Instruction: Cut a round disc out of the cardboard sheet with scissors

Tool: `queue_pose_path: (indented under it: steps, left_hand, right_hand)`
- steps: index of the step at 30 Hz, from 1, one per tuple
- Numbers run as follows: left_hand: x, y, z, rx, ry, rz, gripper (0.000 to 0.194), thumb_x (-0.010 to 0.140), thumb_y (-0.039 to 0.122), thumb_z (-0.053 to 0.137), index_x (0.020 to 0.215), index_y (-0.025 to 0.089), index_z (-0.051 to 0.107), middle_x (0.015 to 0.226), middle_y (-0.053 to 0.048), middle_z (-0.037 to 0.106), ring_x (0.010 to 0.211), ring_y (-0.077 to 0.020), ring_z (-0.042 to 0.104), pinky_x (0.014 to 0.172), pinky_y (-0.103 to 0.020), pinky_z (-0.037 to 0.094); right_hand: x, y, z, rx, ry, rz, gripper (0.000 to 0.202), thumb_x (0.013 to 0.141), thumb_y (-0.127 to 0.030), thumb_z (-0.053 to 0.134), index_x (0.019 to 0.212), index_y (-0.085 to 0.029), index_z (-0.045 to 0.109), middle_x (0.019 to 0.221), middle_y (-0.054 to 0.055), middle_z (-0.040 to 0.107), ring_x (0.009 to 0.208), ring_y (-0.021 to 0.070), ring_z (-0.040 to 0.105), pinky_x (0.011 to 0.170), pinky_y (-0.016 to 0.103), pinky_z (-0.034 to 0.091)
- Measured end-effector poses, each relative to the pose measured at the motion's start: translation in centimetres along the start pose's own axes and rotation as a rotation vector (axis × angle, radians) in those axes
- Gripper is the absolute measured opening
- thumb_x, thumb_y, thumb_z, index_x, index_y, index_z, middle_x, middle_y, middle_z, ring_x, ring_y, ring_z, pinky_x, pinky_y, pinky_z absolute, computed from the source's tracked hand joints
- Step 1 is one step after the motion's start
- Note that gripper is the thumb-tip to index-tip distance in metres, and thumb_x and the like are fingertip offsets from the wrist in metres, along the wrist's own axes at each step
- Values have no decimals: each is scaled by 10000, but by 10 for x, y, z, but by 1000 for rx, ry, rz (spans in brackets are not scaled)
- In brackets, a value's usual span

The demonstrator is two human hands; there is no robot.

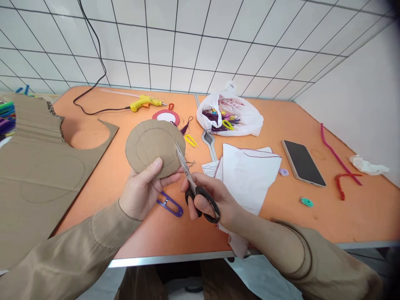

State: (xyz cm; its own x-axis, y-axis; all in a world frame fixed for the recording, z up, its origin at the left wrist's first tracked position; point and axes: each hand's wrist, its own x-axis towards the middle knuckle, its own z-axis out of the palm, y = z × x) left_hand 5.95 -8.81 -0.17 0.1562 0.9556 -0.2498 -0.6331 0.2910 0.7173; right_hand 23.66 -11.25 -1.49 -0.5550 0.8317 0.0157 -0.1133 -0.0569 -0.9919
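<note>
A round cardboard disc [150, 146] with a smaller circle drawn on it is pinched at its lower edge by my left hand [146, 187], thumb on top. My right hand [215, 200] has its fingers through the black handles of a pair of scissors [186, 171]. The scissor blades point up and left, their tips over the right part of the disc, near the drawn line. Below the disc lies a purple plastic piece [171, 205], partly behind my left hand. A white cloth [250, 175] lies just right of the scissors.
A yellow glue gun [145, 103], a red-rimmed ring [171, 116] and a white plastic bag [246, 121] of threads lie at the back. Cut cardboard [40, 166] covers the left side. To the right are a phone [303, 162], a red pipe cleaner [340, 183] and a green band [307, 202].
</note>
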Motion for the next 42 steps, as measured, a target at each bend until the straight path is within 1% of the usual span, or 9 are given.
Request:
queue_pose_path:
  steps: [8,15,19,23,26,29,32,36,42]
  left_hand:
    - [-1,1,1,-18,8,-21,124,846,176,657,935,117,719,879,-81,773,736,-179,740,675,-226,610]
    - [0,-1,0,26,7,-5,154,843,212,662,969,130,697,902,-85,769,783,-198,747,682,-235,609]
    - [1,-1,-1,5,11,0,183,840,196,658,1009,134,691,887,-74,771,778,-199,749,680,-241,617]
    - [1,0,0,8,21,-9,202,851,179,642,1040,125,685,913,-86,773,791,-208,751,673,-245,621]
    - [1,0,0,18,20,1,151,853,196,645,974,125,702,890,-78,773,765,-194,750,671,-231,615]
    - [1,0,-1,39,9,16,136,855,225,648,934,136,714,897,-87,774,800,-209,749,686,-242,611]
    - [2,-1,-2,40,3,17,142,859,222,639,939,142,726,911,-94,775,806,-220,747,683,-260,612]
    - [2,0,0,6,17,11,136,857,195,642,926,128,737,880,-87,777,745,-201,744,661,-240,609]
    - [2,1,1,-1,22,-8,131,859,174,625,921,118,726,846,-87,775,731,-197,747,644,-220,609]
  right_hand:
    - [1,-1,1,6,-3,13,491,835,-632,606,947,-169,490,587,-29,549,503,98,525,510,225,402]
    - [1,-1,1,-11,18,56,526,800,-666,621,934,-173,497,596,-27,560,498,102,520,485,227,396]
    - [2,-2,1,-22,24,60,513,807,-655,620,939,-175,497,597,-37,549,513,102,526,501,228,401]
    - [2,-2,1,-22,28,66,503,803,-644,633,932,-178,495,594,-40,548,510,98,519,494,221,392]
    - [2,-2,0,-29,30,59,503,803,-649,628,933,-181,494,589,-35,555,511,105,525,495,226,399]
    - [2,-1,-1,-22,20,36,491,819,-634,621,949,-178,493,589,-20,576,528,115,529,523,243,415]
    - [1,-1,-1,-5,1,13,470,844,-619,601,962,-177,492,596,-6,592,541,119,524,553,259,419]
    - [1,-3,-1,16,-18,7,469,847,-625,595,944,-177,498,590,-10,586,531,112,513,551,251,399]
    - [1,-1,-2,38,-30,-32,438,869,-595,589,953,-175,498,589,-13,586,529,102,508,545,239,394]
